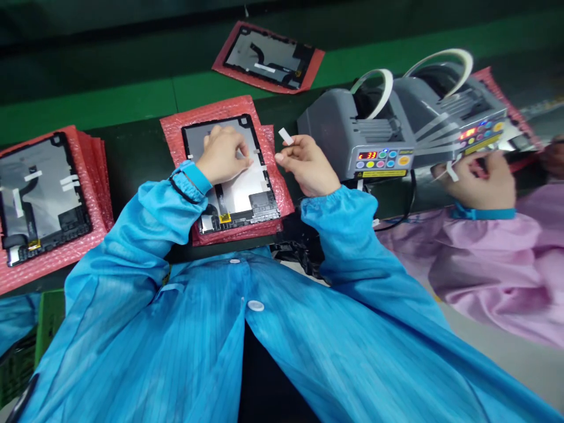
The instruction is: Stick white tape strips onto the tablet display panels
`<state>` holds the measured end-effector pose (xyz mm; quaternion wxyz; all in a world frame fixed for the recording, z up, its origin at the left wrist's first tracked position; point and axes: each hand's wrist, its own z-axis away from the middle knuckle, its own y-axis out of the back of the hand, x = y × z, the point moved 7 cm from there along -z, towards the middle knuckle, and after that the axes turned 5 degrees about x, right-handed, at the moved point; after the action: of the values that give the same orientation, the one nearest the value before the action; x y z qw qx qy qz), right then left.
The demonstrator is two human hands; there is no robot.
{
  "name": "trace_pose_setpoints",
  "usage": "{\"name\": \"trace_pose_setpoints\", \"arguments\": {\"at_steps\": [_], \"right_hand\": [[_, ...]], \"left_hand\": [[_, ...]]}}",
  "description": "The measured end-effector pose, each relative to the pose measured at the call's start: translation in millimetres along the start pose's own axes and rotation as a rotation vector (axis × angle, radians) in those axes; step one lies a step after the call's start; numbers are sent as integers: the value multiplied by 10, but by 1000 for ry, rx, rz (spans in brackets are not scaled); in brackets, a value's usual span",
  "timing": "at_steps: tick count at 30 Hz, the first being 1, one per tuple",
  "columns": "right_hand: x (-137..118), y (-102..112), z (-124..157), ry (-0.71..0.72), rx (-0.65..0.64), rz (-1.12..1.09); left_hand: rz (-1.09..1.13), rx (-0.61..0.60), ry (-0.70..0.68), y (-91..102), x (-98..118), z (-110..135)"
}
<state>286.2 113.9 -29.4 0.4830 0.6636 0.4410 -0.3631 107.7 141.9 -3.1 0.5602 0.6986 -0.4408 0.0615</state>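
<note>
In front of me a tablet screen assembly (240, 187) lies back side up on red bubble-wrap bags (174, 135). My left hand (224, 154) is over its upper middle, the fingers curled and thumb and forefinger close together. Whatever is between those fingertips, if anything, is hidden. My right hand (306, 164) is closed in a pinch on a short strip of white tape (286, 136), held just off the screen's right side. Small white tabs show along the assembly's edges, and a yellow-marked connector (225, 218) sits near its lower edge.
Another screen assembly (39, 194) lies on stacked red bags at left, and one more (268, 59) at the back. Two grey tape dispensers (359, 138) stand at right. A co-worker's hand (482, 179) in a pink sleeve is by the farther dispenser, near a tape strip.
</note>
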Motion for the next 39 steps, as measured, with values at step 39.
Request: {"name": "trace_pose_setpoints", "arguments": {"at_steps": [39], "right_hand": [[-153, -214, -220, 74, -123, 521]], "left_hand": [[-117, -103, -54, -199, 6, -43]]}}
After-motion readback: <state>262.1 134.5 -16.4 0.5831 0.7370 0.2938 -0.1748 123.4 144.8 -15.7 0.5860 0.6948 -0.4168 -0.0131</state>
